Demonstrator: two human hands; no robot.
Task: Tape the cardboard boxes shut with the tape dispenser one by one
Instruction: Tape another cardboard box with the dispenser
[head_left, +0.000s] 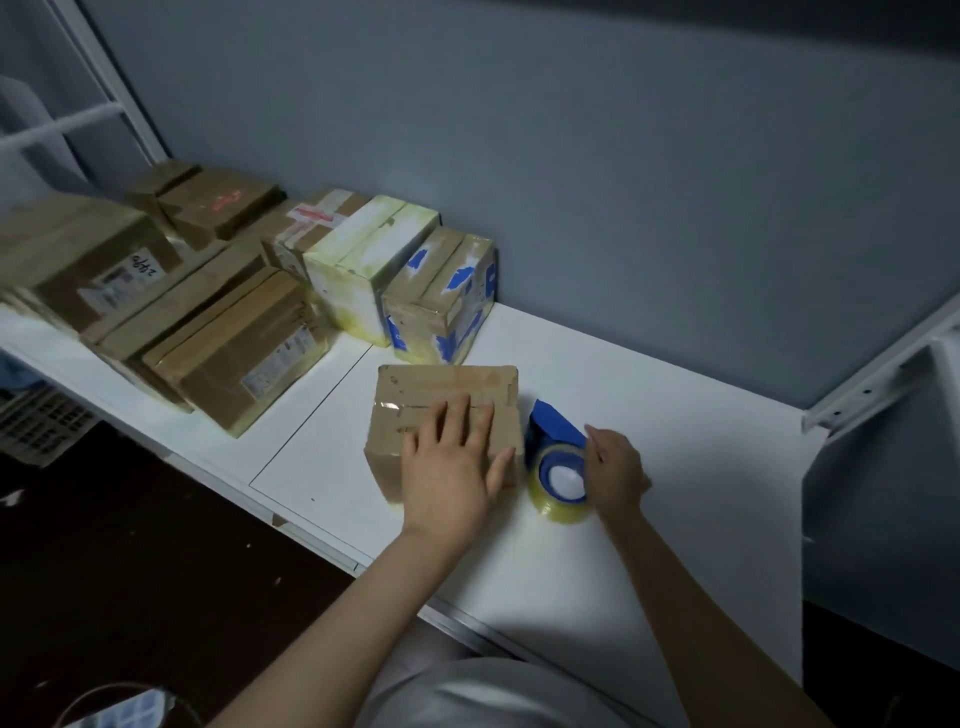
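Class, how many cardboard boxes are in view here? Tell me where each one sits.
9. One box under the left hand; beyond it a blue-patched box, a white-yellow box and a red-taped box; five brown boxes piled at left. More may be hidden behind.

Premises present as a parcel packing or storage area. A long white worktable (675, 405) runs along a bare grey-blue wall (623, 156). Cardboard boxes (218, 332), several bearing printed shipping labels (275, 371), are stacked at its left end. A tape dispenser (558, 467) stands on the surface. White metal racking (119, 109) frames the bay, and a lattice-sided crate (41, 426) sits below table level.
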